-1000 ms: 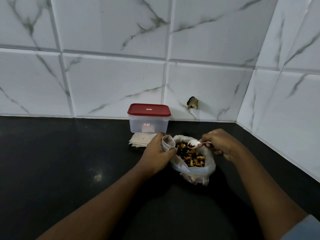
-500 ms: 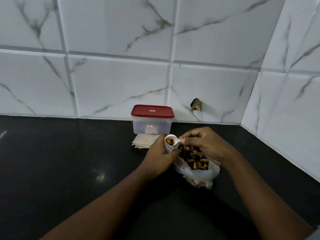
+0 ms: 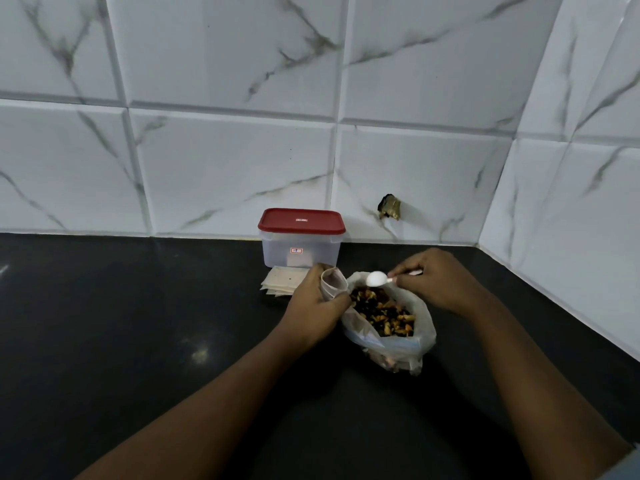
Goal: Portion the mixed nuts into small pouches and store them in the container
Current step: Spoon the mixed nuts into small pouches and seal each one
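A clear plastic bag (image 3: pixel 420 336) full of mixed nuts (image 3: pixel 381 311) stands open on the black counter. My left hand (image 3: pixel 315 306) grips a small pouch (image 3: pixel 333 282) upright, its mouth held open, just left of the bag. My right hand (image 3: pixel 438 280) pinches the handle of a white plastic spoon (image 3: pixel 376 278), whose bowl hovers over the bag's far rim and looks empty. Behind them stands the clear container (image 3: pixel 300 252) with its red lid (image 3: pixel 301 220) closed.
A small stack of flat empty pouches (image 3: pixel 282 282) lies in front of the container. The black counter (image 3: pixel 138 323) runs to a tiled wall behind and on the right. A small brown fitting (image 3: pixel 390 207) sticks out of the back wall.
The spoon, which was tipped into the pouch half a second ago, has moved right and now sits above the bag with an empty-looking bowl. My left hand keeps holding the pouch.
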`<state>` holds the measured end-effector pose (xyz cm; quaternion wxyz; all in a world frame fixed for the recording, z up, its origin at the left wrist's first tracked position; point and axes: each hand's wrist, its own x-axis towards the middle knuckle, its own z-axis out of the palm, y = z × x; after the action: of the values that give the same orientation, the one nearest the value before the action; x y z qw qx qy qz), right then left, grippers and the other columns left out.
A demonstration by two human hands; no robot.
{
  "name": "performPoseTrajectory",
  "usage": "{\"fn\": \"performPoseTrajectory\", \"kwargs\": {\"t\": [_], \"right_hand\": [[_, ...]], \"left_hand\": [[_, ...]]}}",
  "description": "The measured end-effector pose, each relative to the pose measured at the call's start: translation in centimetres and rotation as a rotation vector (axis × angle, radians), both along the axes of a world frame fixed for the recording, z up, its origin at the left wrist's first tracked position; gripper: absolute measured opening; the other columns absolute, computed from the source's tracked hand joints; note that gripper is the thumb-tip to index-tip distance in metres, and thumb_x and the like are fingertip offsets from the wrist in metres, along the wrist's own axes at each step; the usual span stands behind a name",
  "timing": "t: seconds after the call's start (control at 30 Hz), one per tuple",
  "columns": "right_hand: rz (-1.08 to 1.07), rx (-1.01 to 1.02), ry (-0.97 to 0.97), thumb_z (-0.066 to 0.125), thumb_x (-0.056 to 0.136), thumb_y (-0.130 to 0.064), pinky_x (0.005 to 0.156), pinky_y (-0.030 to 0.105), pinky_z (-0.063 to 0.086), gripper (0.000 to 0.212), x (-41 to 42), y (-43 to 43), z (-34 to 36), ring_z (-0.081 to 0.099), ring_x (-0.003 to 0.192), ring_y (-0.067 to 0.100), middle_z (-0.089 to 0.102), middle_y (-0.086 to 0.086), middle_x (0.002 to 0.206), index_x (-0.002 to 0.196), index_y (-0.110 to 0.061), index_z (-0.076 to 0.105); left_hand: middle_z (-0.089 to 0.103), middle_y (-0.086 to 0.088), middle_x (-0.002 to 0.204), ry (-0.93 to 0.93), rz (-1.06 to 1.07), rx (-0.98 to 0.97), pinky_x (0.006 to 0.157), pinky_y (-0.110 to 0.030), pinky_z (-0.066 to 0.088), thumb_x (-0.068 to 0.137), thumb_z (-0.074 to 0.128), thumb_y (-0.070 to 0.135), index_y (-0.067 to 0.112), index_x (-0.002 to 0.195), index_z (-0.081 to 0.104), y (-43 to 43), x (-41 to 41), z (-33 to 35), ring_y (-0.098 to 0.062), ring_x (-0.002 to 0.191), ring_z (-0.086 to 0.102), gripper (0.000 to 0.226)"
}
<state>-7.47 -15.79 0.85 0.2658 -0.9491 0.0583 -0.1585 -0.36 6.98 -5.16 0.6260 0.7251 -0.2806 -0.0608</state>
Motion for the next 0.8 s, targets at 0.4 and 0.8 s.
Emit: {"fn": "performPoseTrajectory", "kwargs": {"t": [0.4,0.8], "right_hand": [[-0.109,-0.097,0.122,0.068,0.088,-0.021,0.065,0.042,0.057,0.019,0.0,-0.2,-0.4,0.071,0.075,0.024,0.074,-0.001,0.074,0.071,-0.019,0.077],[-0.124,0.071,0.158,0.067,0.089,-0.015,0.059,0.030,0.044,0.024,0.1,0.2,-0.6,0.058,0.056,0.007,0.068,-0.012,0.057,0.068,-0.006,0.073]], "left_hand": [[0.068,0.006,0.108,-0.044,-0.006,0.039,0.080,-0.025,0.057,0.093,0.071,0.015,0.034,0.110,0.056,0.0,0.0,0.1,-0.006,0.097,0.068,0.029],[0.066,0.007,0.111,-0.072,-0.013,0.066,0.087,-0.032,0.060,0.094,0.071,0.018,0.033,0.114,0.055,0.0,-0.1,0.2,-0.007,0.100,0.067,0.030]]}}
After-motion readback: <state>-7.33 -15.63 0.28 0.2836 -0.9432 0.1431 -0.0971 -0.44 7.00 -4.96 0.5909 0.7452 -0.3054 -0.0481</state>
